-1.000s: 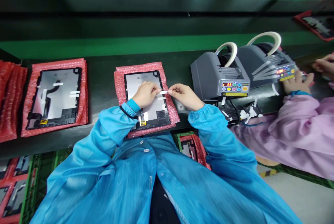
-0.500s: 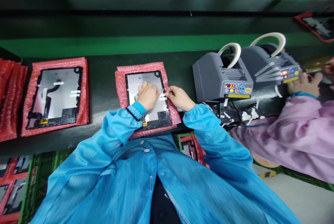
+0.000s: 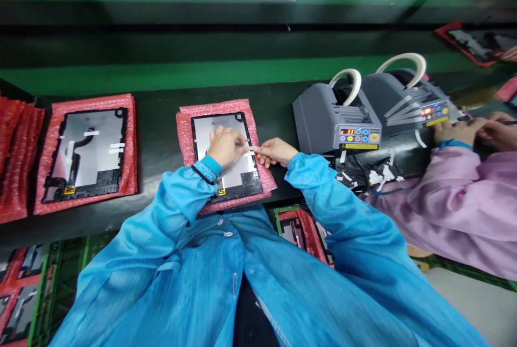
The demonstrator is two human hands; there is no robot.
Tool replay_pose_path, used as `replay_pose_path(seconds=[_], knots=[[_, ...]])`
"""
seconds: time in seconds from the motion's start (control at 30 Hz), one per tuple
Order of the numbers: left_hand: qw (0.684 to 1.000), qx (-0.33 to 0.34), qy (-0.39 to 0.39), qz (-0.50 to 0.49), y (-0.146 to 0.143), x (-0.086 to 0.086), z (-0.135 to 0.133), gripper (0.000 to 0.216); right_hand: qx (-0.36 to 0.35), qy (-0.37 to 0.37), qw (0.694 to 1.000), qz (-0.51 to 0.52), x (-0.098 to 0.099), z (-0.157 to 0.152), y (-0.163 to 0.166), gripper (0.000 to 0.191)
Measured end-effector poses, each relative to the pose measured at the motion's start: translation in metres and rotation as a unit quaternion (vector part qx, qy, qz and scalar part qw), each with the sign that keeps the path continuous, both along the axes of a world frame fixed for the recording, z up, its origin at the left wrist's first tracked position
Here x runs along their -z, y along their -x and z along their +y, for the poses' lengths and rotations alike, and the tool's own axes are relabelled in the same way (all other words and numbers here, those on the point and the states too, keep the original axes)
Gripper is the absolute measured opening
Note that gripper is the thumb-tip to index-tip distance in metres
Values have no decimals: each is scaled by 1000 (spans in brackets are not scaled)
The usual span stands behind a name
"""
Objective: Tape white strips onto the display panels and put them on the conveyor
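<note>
A tablet panel (image 3: 218,126) lies back-up on a red bubble-wrap pad (image 3: 186,137) on the dark bench in front of me. My left hand (image 3: 224,145) rests curled on the panel's middle, fingertips pinching one end of a short white tape strip (image 3: 251,151). My right hand (image 3: 277,151) pinches the strip's other end at the panel's right edge. The strip lies low against the panel surface. My blue sleeves hide the panel's lower part.
A second panel (image 3: 89,150) on red wrap lies to the left, beside a stack of red pads (image 3: 16,147). Two grey tape dispensers (image 3: 337,120) stand at right. A co-worker in a pink sleeve (image 3: 456,196) works beside them. Green crates (image 3: 44,282) with more panels sit below the bench.
Both hands have lowered the tape strip from above the panel down onto its right side. My right hand has moved closer to the left hand.
</note>
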State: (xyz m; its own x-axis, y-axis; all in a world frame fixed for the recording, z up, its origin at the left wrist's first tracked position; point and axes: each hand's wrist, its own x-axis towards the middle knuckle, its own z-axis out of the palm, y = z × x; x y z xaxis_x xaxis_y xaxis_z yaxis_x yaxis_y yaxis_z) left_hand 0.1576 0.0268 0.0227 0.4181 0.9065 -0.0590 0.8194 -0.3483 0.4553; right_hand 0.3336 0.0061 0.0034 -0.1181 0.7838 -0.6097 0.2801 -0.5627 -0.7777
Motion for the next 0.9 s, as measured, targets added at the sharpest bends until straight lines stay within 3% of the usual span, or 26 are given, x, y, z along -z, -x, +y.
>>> replay_pose_path(seconds=[0.13, 0.23, 0.3, 0.4, 0.47, 0.57, 0.67, 0.77, 0.9], knots=[[1000, 13, 8, 18, -1, -3, 3, 12, 1, -5, 1000, -4, -2, -2, -3, 42], [1000, 0, -1, 19, 24, -12, 6, 13, 47, -73, 993, -74, -5, 0, -6, 35], [996, -77, -38, 12, 56, -17, 4, 20, 49, -131, 978, -155, -5, 2, -6, 30], [974, -223, -47, 14, 102, -14, -10, 28, -9, -208, 942, -265, -3, 3, 1, 26], [969, -246, -4, 15, 118, -5, -23, 26, -6, -273, 912, -304, -3, -1, 9, 23], [969, -245, 34, 0, 115, 10, -38, 20, 55, -343, 895, -280, -1, -9, 20, 19], [962, -268, 34, -32, 103, 15, -46, 14, 101, -308, 924, -203, 1, -13, 28, 30], [961, -275, -14, -36, 97, 12, -54, 16, 76, -285, 932, -212, 0, -13, 33, 46], [963, -270, -10, -6, 101, 11, -65, 26, 101, -392, 843, -354, -9, -13, 34, 31]])
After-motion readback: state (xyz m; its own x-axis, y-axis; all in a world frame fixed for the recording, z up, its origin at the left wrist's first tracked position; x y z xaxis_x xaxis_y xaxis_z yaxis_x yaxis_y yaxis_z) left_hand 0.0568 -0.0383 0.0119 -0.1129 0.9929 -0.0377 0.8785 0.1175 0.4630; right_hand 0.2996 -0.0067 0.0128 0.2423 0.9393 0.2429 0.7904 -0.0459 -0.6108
